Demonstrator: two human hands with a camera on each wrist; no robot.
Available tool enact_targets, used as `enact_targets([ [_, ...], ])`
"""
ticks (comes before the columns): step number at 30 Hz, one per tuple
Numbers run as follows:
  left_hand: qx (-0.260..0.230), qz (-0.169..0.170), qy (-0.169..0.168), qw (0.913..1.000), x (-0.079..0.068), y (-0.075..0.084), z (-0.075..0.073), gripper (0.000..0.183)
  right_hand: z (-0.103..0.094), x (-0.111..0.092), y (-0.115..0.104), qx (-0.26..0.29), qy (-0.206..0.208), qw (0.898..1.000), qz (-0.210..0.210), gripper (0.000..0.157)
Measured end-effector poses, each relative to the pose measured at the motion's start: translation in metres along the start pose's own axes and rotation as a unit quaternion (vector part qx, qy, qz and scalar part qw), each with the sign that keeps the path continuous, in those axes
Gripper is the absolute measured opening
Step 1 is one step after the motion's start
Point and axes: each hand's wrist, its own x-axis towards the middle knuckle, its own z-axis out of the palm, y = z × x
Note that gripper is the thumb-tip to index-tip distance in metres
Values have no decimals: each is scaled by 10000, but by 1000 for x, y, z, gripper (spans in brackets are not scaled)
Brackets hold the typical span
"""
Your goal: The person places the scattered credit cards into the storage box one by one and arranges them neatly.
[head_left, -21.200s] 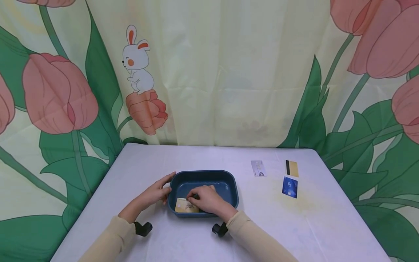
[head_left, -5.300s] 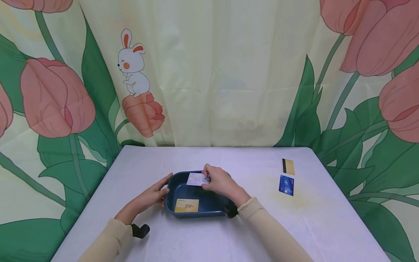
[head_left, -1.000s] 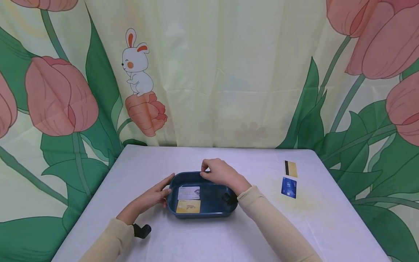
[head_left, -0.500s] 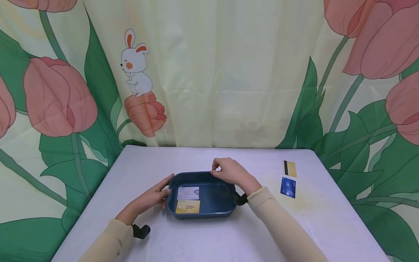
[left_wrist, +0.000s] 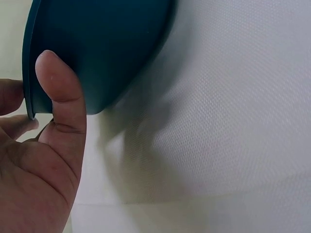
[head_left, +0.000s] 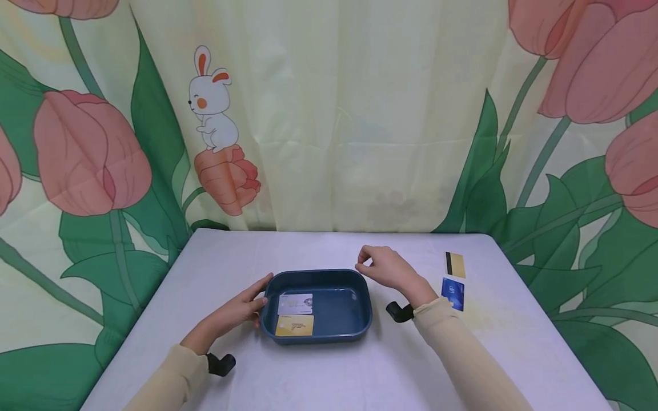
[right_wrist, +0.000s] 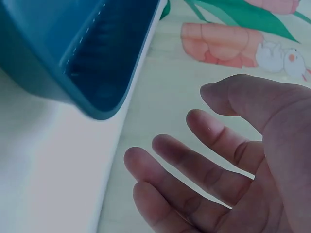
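A dark blue rectangular tray sits on the white-covered table. My left hand holds its left end, with the thumb against the wall in the left wrist view and fingers beyond the rim. Inside, two cards lie side by side at the left: a silver card at the back and a gold card at the front. My right hand is in the air off the tray's back right corner. Its fingers are loosely bent and apart from the thumb, holding nothing.
On the right of the table lie a gold card with a black stripe and, nearer, a blue card, partly hidden by the right sleeve. A printed curtain hangs behind the table's back edge.
Over the last second my right hand has moved right, from above the tray's back rim past its right corner. Earlier it put the silver card beside the gold one. My left hand stays put.
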Motion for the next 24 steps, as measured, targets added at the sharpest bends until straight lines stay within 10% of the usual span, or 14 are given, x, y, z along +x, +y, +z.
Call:
enact_targets([
  [24, 29, 52, 25, 10000, 1, -1, 1, 67, -16, -24, 59, -105, -56, 9975, 701, 15],
])
